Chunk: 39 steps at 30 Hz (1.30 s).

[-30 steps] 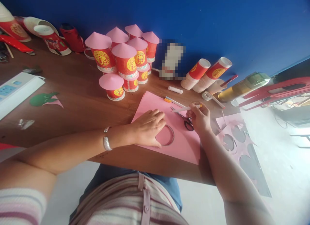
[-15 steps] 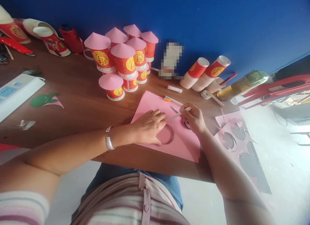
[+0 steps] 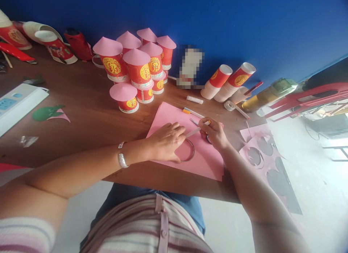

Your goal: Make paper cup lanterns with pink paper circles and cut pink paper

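My left hand (image 3: 167,140) bears down on a thin round ring (image 3: 194,151) lying on a stack of pink paper (image 3: 208,166). Its thumb and fingers are spread around the ring's left side, holding it there. In my right hand (image 3: 215,131) is a slim white pen (image 3: 193,131) with a yellow-orange end, pinched in the fingers. The pen's tip points down-left, close to the left fingertips and the ring's upper edge. Scissors (image 3: 208,138) lie partly hidden under the right hand. A second white and orange pen (image 3: 193,112) rests along the paper's far edge.
Red paper cups (image 3: 137,73) with pink cone tops stand behind the paper. A glue stick (image 3: 194,100), stacked cups (image 3: 217,82) and a tape roll (image 3: 230,105) sit at back right. Cut pink paper scraps (image 3: 246,133) lie right; a white power strip (image 3: 27,104) is left.
My right hand has shifted slightly left, bringing the pen's tip nearer the ring and my left fingers. My left hand has stayed in place on the ring.
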Tool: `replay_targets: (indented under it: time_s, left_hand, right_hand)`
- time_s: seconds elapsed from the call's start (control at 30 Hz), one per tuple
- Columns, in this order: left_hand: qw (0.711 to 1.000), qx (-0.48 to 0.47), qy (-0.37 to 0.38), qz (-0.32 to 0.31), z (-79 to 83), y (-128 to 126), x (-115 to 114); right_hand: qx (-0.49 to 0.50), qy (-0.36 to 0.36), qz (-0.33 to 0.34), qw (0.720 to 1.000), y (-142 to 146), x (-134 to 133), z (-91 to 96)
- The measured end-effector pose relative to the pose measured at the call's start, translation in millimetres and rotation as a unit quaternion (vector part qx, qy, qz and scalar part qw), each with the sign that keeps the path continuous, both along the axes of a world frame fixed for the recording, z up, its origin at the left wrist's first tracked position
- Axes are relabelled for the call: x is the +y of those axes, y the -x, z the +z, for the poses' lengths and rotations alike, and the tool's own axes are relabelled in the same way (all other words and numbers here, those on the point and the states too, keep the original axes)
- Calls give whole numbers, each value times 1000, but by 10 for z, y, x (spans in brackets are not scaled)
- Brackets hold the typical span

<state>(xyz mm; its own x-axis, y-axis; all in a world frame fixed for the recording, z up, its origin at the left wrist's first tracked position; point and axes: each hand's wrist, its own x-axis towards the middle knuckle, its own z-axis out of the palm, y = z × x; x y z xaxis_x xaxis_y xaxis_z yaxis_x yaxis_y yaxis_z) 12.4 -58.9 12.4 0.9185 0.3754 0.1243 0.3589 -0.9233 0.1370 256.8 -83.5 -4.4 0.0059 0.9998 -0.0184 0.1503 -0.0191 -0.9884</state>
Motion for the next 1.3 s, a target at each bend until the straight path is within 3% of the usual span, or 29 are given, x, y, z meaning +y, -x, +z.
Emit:
replay_targets:
  time_s: [0.2,0.47,0.57,0.77,0.9,1.07,1.3]
  left_hand:
    - [1000,12,8,1,12,-15,12]
    - [1000,10,14,-6,9,-14,18]
    - [999,22,23,0,6,-19,23]
    - [999,22,25,-3,5,-33,33]
    - [1000,14,18,-4,-2,-27,30]
    - [1000,2,17,-9,-7,-22,29]
    - [1000,-2,19,-8,-18,-32,35]
  right_hand:
    - [-17,10,-9,1000,-104,-152,-45]
    - [-172,-50,-98,979,-140,-735,49]
    - [-277,-125,-108,947,-44,-981,103]
    - [-440,-298,-30,847,287,-1351,121]
    - [-492,-343,-20,800,514,-1504,91]
    - [-525,-364,-20,769,716,-1614,103]
    - [-518,-378,-9,767,857,-1646,88]
